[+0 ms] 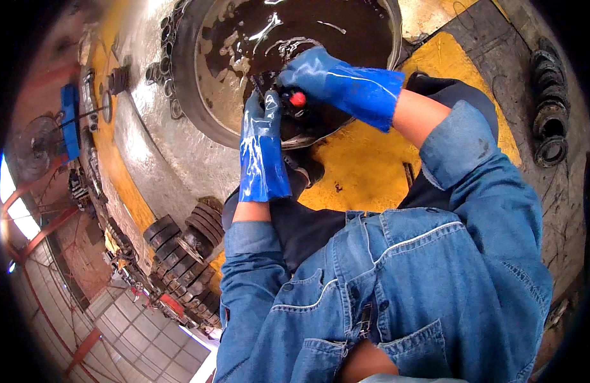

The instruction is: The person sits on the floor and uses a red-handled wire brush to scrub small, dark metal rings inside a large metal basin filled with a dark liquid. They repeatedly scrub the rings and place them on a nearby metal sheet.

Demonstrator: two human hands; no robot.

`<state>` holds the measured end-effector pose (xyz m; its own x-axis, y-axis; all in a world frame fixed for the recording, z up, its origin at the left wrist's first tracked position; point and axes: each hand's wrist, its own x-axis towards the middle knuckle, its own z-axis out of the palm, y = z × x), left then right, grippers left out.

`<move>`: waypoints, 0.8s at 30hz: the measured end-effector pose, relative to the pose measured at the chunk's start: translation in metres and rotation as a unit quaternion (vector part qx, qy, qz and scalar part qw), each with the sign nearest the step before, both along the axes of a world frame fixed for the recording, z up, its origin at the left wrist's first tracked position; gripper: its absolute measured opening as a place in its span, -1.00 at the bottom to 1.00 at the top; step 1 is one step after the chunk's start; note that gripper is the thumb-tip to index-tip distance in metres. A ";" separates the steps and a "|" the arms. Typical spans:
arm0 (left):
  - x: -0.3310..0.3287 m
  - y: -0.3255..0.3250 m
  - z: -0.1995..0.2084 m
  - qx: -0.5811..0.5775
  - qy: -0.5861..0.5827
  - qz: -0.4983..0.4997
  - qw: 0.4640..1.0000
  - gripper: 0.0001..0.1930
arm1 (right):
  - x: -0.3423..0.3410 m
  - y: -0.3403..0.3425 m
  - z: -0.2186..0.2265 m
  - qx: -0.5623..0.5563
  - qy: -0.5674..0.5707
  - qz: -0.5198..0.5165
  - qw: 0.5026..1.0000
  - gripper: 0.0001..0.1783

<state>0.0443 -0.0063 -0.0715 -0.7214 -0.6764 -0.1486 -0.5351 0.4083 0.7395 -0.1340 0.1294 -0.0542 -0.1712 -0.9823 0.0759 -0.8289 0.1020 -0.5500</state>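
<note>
Both my hands wear wet blue rubber gloves and are together over a large round metal tub point(187, 64) of dark, oily liquid point(333, 38). My right hand point(311, 71) is closed, and a dark tool with a red rounded end point(298, 99) sticks out from under it toward me. My left hand point(261, 115) points away from me, its fingers closed about a dark, wet part point(264, 82) between the two hands. Most of that part is hidden by the gloves, so its kind does not show. Ripples mark the liquid just beyond my right hand.
Small metal rings point(166, 67) line the floor left of the tub. Dark ring-shaped parts point(551, 121) form a row at the far right. Stacks of round dark parts point(180, 249) stand at the lower left. A fan point(39, 143) is farther left. My knees flank the tub's near side.
</note>
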 end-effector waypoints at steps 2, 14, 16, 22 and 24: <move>-0.002 0.004 0.004 -0.071 -0.029 0.000 0.997 -0.44 | 0.002 -0.002 0.003 0.040 -0.095 -0.088 0.991 -0.71; 0.004 -0.023 0.018 0.108 -0.026 -0.005 0.994 -0.40 | -0.023 0.036 0.003 0.019 -0.549 -0.154 0.821 -0.48; 0.008 -0.030 0.011 0.149 -0.012 0.028 0.988 -0.40 | -0.027 0.013 -0.019 -0.041 -0.534 -0.209 0.818 -0.43; 0.013 -0.020 0.011 0.190 0.009 0.069 0.979 -0.40 | 0.010 -0.015 -0.034 -0.063 -0.531 -0.252 0.807 -0.55; 0.018 -0.021 0.008 0.192 0.012 0.084 0.978 -0.39 | 0.027 -0.002 -0.016 -0.074 -0.571 -0.158 0.802 -0.59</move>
<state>0.0622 -0.0274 -0.0640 -0.6108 -0.6837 -0.3994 -0.5513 0.0052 0.8343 -0.1069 0.1272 -0.0698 -0.4510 -0.8707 -0.1960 0.2793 0.0709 -0.9576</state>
